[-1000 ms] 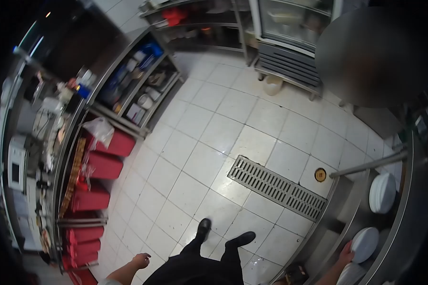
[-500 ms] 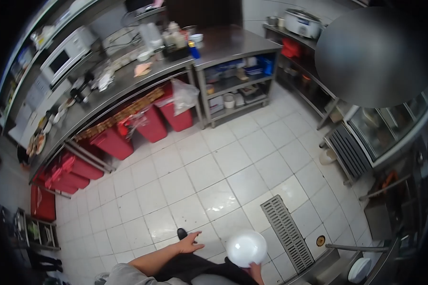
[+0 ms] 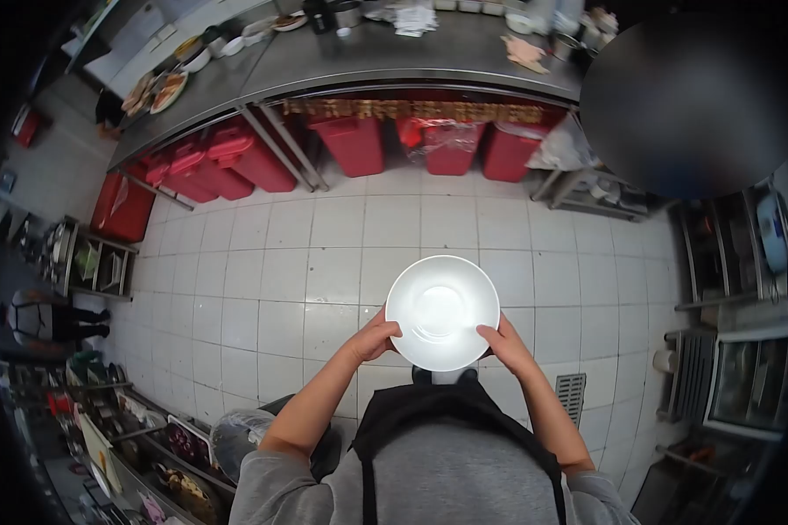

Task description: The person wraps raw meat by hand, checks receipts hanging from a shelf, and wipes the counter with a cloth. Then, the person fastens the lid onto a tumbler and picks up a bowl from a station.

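Note:
A round white bowl (image 3: 439, 302) with a wide rim is held out in front of my body, its hollow side facing up with nothing in it. My left hand (image 3: 377, 339) grips the rim on the left, thumb over the edge and fingers hidden underneath. On the opposite side my right hand (image 3: 499, 339) holds the rim in the same way, thumb on top. Below the bowl are the tiled floor and the dark tips of my shoes.
A long steel counter (image 3: 385, 59) with dishes and papers runs across the far side, red bins (image 3: 352, 147) beneath it. A floor drain (image 3: 571, 395) lies to my right. Food trays (image 3: 179, 490) stand at lower left. Another person (image 3: 48, 319) stands at far left.
My view has swung left toward the counter and bins. My left hand, free and spread before, has taken hold of the bowl, which is now raised in front of me in both hands.

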A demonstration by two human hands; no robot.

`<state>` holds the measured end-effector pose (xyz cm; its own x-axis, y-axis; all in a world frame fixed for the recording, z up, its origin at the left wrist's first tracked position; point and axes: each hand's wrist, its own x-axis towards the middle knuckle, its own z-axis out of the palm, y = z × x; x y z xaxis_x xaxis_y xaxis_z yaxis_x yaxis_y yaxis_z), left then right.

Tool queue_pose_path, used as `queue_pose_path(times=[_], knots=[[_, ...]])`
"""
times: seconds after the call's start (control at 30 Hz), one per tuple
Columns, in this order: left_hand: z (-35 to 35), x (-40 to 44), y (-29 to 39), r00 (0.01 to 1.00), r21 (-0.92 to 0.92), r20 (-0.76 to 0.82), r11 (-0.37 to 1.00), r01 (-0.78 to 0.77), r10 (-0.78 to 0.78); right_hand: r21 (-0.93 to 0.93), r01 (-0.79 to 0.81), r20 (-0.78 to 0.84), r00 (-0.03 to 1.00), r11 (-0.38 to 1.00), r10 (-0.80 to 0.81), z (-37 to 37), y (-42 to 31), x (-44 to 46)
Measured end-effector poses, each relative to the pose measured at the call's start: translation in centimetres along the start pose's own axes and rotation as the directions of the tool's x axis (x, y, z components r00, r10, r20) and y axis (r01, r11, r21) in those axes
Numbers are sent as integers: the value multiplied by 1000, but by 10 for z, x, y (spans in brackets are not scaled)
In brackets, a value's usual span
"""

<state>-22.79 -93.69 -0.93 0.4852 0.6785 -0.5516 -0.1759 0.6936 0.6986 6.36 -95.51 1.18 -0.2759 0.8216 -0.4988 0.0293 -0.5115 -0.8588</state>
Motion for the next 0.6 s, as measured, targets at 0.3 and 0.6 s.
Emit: queue_pose_path(times=[0.3,0.6], knots=[[-64,-10,37,942,-338,-320,916,-215,103,-274,-53,204,973,960,112,32,-83,140],[-139,-77,0,547,-346,-832,688,-638,89,-762,331,599,687,557,411,129,-170,364]])
